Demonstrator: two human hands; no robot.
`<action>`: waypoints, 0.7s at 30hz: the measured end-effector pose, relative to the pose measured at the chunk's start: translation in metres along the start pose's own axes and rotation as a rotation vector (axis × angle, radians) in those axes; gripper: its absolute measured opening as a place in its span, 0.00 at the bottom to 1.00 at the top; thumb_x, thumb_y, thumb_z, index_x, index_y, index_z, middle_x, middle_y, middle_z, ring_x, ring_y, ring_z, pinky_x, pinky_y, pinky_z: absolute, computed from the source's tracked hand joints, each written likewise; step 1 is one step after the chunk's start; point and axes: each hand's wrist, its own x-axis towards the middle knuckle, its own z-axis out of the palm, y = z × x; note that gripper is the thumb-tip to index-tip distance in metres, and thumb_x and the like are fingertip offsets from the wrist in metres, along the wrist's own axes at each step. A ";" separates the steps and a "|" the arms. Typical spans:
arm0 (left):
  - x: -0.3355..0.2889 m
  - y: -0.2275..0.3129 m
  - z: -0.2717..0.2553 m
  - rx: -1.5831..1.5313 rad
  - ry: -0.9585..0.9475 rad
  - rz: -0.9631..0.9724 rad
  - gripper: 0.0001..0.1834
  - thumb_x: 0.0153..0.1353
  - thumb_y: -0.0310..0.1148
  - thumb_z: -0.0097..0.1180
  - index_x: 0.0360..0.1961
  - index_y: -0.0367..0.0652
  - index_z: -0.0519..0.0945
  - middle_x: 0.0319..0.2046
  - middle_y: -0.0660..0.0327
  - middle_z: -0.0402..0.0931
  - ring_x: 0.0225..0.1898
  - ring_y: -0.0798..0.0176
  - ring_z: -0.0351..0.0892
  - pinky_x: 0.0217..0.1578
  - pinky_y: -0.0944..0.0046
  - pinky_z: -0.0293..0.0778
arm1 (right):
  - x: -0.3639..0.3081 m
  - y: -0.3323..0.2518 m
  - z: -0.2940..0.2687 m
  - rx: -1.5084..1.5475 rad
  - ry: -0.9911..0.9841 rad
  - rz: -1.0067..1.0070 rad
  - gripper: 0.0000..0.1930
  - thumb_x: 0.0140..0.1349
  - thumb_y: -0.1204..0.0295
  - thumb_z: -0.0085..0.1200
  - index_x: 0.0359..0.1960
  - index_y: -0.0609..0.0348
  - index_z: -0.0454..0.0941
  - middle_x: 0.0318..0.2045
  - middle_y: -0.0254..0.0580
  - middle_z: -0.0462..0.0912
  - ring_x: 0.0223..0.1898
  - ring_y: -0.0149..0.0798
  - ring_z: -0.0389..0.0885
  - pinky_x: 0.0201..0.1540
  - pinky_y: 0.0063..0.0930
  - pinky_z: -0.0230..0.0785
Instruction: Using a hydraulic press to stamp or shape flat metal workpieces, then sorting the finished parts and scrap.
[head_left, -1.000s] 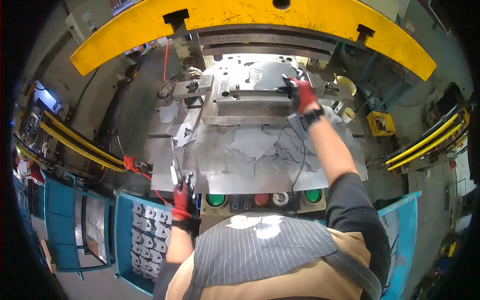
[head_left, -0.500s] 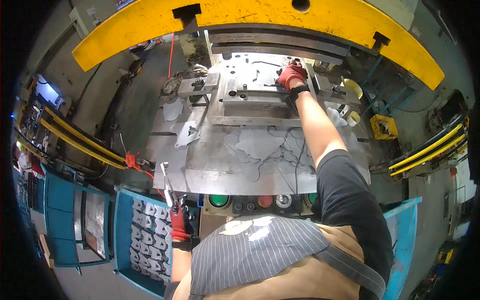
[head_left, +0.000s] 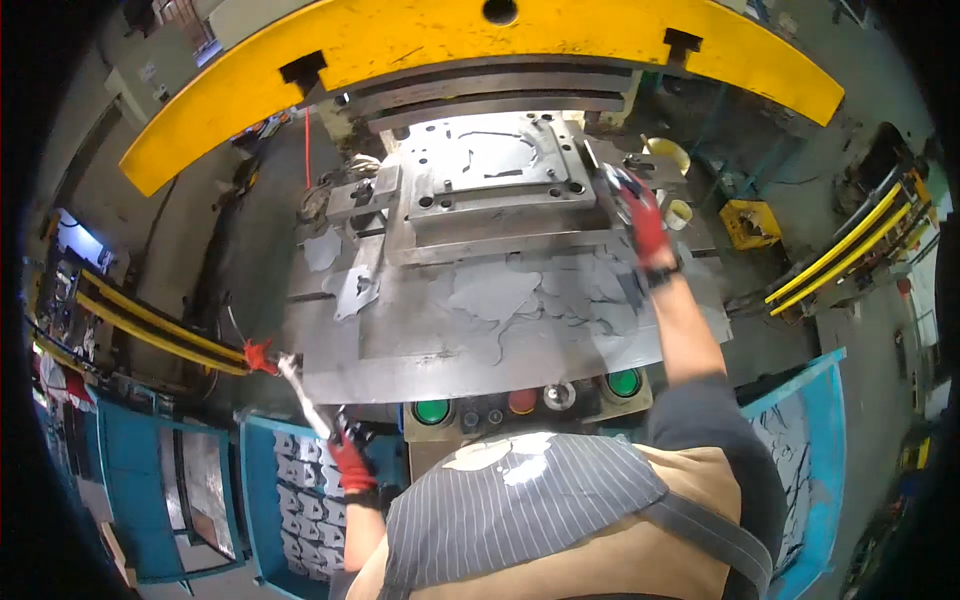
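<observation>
My left hand [head_left: 350,460], in a red glove with dark fingers, is closed around a slim silver metal tool [head_left: 308,400] at the table's front left corner. My right hand [head_left: 643,220], gloved the same way, is stretched out just right of the steel die block [head_left: 500,222]. Motion smears its fingers, and I cannot make out whether they hold anything. A flat grey metal plate [head_left: 503,155] with cut-outs lies on top of the die. Thin grey sheet pieces [head_left: 495,292] overlap on the table in front of it, and a cut part with a hole [head_left: 353,291] lies to the left.
A yellow press beam [head_left: 480,45] spans above the die. Green and red buttons [head_left: 522,401] line the front panel. Blue bins stand either side: the left bin [head_left: 262,500] holds rows of cut parts, the right bin [head_left: 828,440] grey sheet scraps. A yellow crate [head_left: 750,225] sits at right.
My right hand has left the die's top and drawn back to the right, beside the die. The silver tool in my left hand has tipped further left. The whole view has shifted slightly.
</observation>
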 end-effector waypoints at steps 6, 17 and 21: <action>-0.020 -0.067 -0.049 0.235 0.067 -0.031 0.14 0.60 0.38 0.48 0.41 0.41 0.78 0.34 0.63 0.77 0.29 0.66 0.75 0.29 0.66 0.72 | -0.251 0.059 -0.167 0.343 0.764 0.367 0.18 0.62 0.65 0.47 0.49 0.64 0.70 0.43 0.42 0.76 0.43 0.34 0.73 0.50 0.29 0.65; 0.053 -0.119 0.077 0.752 -1.178 0.247 0.24 0.51 0.39 0.58 0.50 0.48 0.69 0.38 0.58 0.75 0.32 0.57 0.77 0.28 0.57 0.74 | -0.311 0.199 -0.210 -0.453 -0.433 0.861 0.22 0.54 0.69 0.54 0.52 0.61 0.68 0.52 0.40 0.70 0.53 0.37 0.68 0.55 0.31 0.61; 0.063 -0.134 0.065 0.803 -1.116 0.261 0.25 0.49 0.29 0.61 0.49 0.52 0.68 0.35 0.58 0.75 0.24 0.55 0.75 0.18 0.57 0.71 | -0.301 0.154 -0.143 -0.014 0.049 0.968 0.25 0.46 0.74 0.61 0.50 0.62 0.70 0.48 0.40 0.74 0.49 0.36 0.70 0.53 0.31 0.62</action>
